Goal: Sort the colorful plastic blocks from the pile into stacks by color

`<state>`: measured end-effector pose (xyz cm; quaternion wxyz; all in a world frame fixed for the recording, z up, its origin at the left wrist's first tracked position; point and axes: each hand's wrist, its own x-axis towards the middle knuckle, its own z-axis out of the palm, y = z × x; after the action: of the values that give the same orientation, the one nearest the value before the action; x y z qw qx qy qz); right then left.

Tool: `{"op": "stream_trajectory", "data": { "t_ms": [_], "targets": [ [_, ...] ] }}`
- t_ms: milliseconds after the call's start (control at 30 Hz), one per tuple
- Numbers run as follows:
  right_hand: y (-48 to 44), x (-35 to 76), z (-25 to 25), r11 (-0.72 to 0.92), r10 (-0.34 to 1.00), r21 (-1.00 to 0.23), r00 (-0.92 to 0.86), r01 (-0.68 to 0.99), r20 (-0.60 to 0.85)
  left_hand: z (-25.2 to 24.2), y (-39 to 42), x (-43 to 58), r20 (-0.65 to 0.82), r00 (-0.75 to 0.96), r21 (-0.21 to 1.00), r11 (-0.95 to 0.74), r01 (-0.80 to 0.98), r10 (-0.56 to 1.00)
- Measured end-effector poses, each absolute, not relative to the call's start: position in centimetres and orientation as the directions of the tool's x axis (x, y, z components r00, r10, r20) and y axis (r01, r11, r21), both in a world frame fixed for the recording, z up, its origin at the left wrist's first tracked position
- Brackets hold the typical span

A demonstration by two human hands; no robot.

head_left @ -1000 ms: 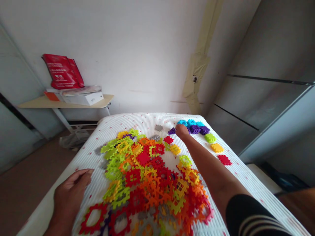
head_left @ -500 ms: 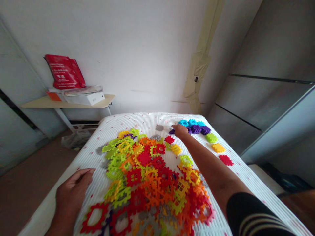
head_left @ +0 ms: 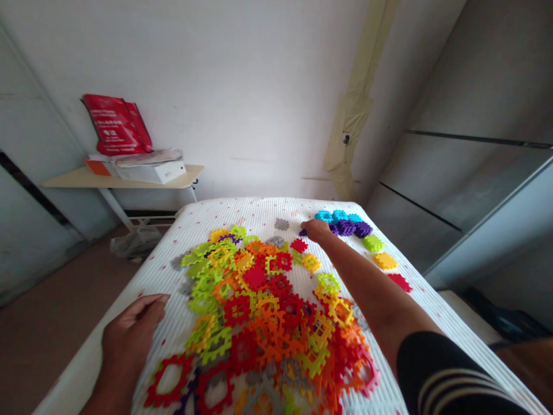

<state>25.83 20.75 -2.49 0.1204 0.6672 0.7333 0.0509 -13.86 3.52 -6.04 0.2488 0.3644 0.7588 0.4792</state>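
My right hand (head_left: 317, 229) reaches to the far side of the table, its fingers closed at a purple notched building tile (head_left: 303, 233) whose edge pokes out at the fingertips. Just past the hand lie stacked purple tiles (head_left: 345, 227) and blue tiles (head_left: 339, 215). My left hand (head_left: 133, 328) rests at the near left with fingers curled together and nothing visible in them. Beside it spreads a heap of toothed plastic tiles in red, orange, yellow, green and grey, with a red frame tile (head_left: 184, 369) nearest the hand.
Down the right side lie green tiles (head_left: 373, 243), a yellow tile (head_left: 385, 261) and a red tile (head_left: 400, 282). A lone grey tile (head_left: 282, 224) lies at the back. A side desk (head_left: 64, 177) with a red bag (head_left: 116, 125) stands left; a grey cabinet (head_left: 484, 173) stands right.
The view has shifted slightly. My right hand's fingers have drawn down to the purple tile by the stacks. My left hand stays in place.
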Motion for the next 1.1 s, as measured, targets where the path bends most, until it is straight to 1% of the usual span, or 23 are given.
{"op": "stream_trajectory", "data": {
  "t_ms": [133, 433, 600, 867, 1100],
  "targets": [
    [20.7, 25.8, -2.6, 0.111, 0.991, 0.237, -0.088, 0.965, -0.102, -5.9, 3.5, -13.7, -0.034, -0.624, 0.910, 0.282, 0.304, 0.781],
    [20.9, 25.8, -2.8, 0.104, 0.990, 0.235, -0.078, 0.966, -0.116, -6.1, 3.6, -13.9, 0.011, -0.608, 0.911, 0.242, 0.333, 0.794],
    [21.0, 25.7, -3.2, 0.118, 0.989, 0.238, -0.092, 0.964, -0.118, -7.1, 3.6, -14.3, 0.108, -0.554, 0.922, 0.125, 0.366, 0.826],
    [20.9, 25.2, -3.2, 0.134, 0.987, 0.270, -0.105, 0.954, -0.119, -7.1, 3.7, -14.0, 0.157, -0.507, 0.942, 0.025, 0.334, 0.847],
    [20.6, 25.7, -3.4, 0.173, 0.981, 0.266, -0.142, 0.948, -0.130, -6.7, 3.3, -13.5, 0.147, -0.502, 0.932, 0.050, 0.359, 0.852]
  ]
}}
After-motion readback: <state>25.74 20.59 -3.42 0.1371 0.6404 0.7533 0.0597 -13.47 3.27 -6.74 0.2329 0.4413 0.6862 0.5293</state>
